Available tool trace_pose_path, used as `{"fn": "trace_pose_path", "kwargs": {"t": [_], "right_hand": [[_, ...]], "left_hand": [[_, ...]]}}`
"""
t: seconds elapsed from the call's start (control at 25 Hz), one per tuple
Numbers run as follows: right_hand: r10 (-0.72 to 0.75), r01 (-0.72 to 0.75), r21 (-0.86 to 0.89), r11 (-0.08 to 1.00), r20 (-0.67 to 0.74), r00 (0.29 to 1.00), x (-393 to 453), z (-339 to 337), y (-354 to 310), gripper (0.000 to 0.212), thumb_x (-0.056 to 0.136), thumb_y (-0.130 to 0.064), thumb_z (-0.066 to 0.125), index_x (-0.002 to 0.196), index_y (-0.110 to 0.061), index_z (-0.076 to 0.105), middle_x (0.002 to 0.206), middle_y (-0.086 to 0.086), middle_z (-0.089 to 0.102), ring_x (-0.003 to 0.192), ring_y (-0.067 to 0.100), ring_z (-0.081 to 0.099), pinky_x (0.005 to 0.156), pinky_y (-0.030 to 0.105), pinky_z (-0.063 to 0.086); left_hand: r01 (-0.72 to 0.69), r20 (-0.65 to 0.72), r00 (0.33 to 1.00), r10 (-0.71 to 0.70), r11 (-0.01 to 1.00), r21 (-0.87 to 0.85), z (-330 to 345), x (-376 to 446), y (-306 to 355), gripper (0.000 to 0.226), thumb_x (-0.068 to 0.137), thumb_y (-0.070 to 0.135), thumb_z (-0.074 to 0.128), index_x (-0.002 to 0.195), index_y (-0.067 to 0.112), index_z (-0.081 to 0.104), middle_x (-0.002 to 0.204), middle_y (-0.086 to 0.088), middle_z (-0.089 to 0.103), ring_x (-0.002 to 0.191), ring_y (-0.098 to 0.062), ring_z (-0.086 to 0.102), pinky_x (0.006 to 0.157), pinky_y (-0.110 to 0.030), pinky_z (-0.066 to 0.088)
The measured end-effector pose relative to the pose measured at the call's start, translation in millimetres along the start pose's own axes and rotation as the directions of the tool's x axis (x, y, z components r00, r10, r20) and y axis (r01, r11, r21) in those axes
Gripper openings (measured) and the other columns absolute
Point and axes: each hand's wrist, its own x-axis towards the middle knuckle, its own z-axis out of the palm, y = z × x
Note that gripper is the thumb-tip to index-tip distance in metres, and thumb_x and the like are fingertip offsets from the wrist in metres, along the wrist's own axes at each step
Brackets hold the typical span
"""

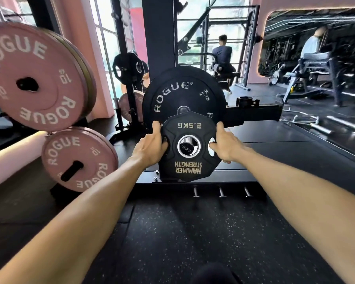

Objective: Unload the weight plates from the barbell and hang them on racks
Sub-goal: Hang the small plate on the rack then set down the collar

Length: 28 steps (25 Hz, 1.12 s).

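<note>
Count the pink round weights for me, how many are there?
3 show their faces: a big pink plate top left, a smaller one below it, one farther back by the black stand. An olive plate sits behind the top one; more may hide.

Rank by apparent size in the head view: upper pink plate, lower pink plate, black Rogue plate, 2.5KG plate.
1. upper pink plate, nearest the camera, so unsure
2. black Rogue plate
3. lower pink plate
4. 2.5KG plate; looks close to the lower pink

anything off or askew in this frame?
Only the 2.5KG plate: its lettering reads upside down as the left hand and right hand grip it on the sleeve end. No visible damage.
</note>
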Motion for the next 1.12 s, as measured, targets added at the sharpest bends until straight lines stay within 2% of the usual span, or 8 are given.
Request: {"fn": "trace_pose_path", "kwargs": {"t": [0.12, 0.24, 0.36, 0.52, 0.64, 0.8, 0.96, 1.12], "right_hand": [[0.02, -0.019, -0.032, 0.999, 0.033, 0.999, 3.4, 13.3, 0.2, 0.023, 0.096, -0.018, 0.044, 0.105, -0.016, 0.022, 0.076, 0.01, 0.053, 0.05, 0.028, 0.055, 0.045, 0.031, 0.042], [0.021, -0.02, -0.028, 0.999, 0.024, 0.999, 12.6, 23.0, 2.4, 0.024, 0.097, -0.018, 0.044, 0.107, -0.018, 0.021, 0.072, 0.008, 0.051, 0.052, 0.027, 0.053, 0.047, 0.031, 0.038], [-0.028, 0.029, 0.02, 0.999, -0.045, 0.999, 19.3, 30.8, 8.7, 0.025, 0.094, -0.017, 0.046, 0.103, -0.016, 0.023, 0.073, 0.006, 0.049, 0.066, 0.033, 0.053, 0.058, 0.037, 0.039], [-0.062, 0.061, -0.012, 0.998, -0.166, 0.984, 13.4, 45.6, 13.7, 0.025, 0.096, -0.015, 0.045, 0.114, -0.01, 0.028, 0.073, 0.004, 0.049, 0.069, 0.031, 0.047, 0.057, 0.036, 0.03], [-0.07, 0.07, -0.007, 0.998, -0.189, 0.979, 25.9, 50.8, 14.3, 0.026, 0.098, -0.014, 0.043, 0.119, -0.006, 0.028, 0.077, 0.009, 0.053, 0.073, 0.034, 0.05, 0.061, 0.037, 0.035], [-0.036, 0.031, -0.028, 0.999, -0.164, 0.986, 56.8, 54.7, 16.1, 0.026, 0.099, -0.016, 0.041, 0.117, -0.004, 0.027, 0.067, 0.004, 0.047, 0.075, 0.036, 0.056, 0.062, 0.04, 0.04], [0.062, -0.085, -0.158, 0.984, -0.144, 0.988, 90.9, 58.1, 18.2, 0.035, 0.102, -0.025, 0.038, 0.127, -0.005, 0.023, 0.08, 0.007, 0.053, 0.074, 0.032, 0.051, 0.064, 0.036, 0.035], [0.101, -0.137, -0.243, 0.96, -0.157, 0.982, 134.1, 64.3, 23.1, 0.046, 0.102, -0.029, 0.034, 0.137, -0.004, 0.018, 0.098, 0.012, 0.063, 0.079, 0.031, 0.051, 0.067, 0.036, 0.034]], "left_hand": [[0.01, 0.032, 0.999, -0.009, 1.0, -0.022, 12.4, 3.8, -12.6, 0.027, 0.091, 0.018, 0.045, 0.096, 0.016, 0.019, 0.066, -0.009, 0.051, 0.073, -0.046, 0.058, 0.065, -0.044, 0.042], [0.007, 0.023, 1.0, -0.006, 1.0, -0.027, 20.1, 9.9, -19.7, 0.027, 0.092, 0.018, 0.045, 0.1, 0.014, 0.02, 0.075, -0.016, 0.056, 0.077, -0.047, 0.058, 0.065, -0.043, 0.039], [-0.034, -0.034, 0.999, 0.033, 0.999, -0.024, 26.6, 12.8, -22.1, 0.025, 0.096, 0.018, 0.046, 0.103, 0.013, 0.022, 0.083, -0.026, 0.062, 0.077, -0.05, 0.059, 0.064, -0.042, 0.037], [-0.083, -0.119, 0.99, 0.081, 0.997, -0.007, 40.7, 5.6, -27.2, 0.024, 0.1, 0.021, 0.046, 0.097, 0.012, 0.024, 0.083, -0.021, 0.062, 0.078, -0.047, 0.061, 0.061, -0.039, 0.033], [-0.044, -0.126, 0.99, 0.057, 0.993, 0.108, 48.2, 19.0, -29.8, 0.02, 0.103, 0.028, 0.039, 0.102, 0.009, 0.032, 0.083, -0.012, 0.058, 0.08, -0.042, 0.063, 0.06, -0.038, 0.032], [-0.014, -0.09, 0.996, 0.028, 0.989, 0.149, 55.7, 48.3, -34.5, 0.024, 0.105, 0.032, 0.033, 0.107, 0.008, 0.032, 0.087, -0.011, 0.06, 0.079, -0.039, 0.064, 0.06, -0.038, 0.033], [-0.027, -0.044, 0.998, 0.035, 0.984, 0.176, 66.2, 84.1, -43.2, 0.021, 0.104, 0.031, 0.032, 0.099, 0.014, 0.023, 0.091, -0.011, 0.059, 0.08, -0.038, 0.063, 0.062, -0.04, 0.036], [-0.022, -0.017, 1.0, 0.026, 0.982, 0.187, 78.3, 125.5, -51.3, 0.023, 0.102, 0.03, 0.034, 0.097, 0.014, 0.02, 0.095, -0.013, 0.061, 0.083, -0.039, 0.063, 0.064, -0.04, 0.036]]}}
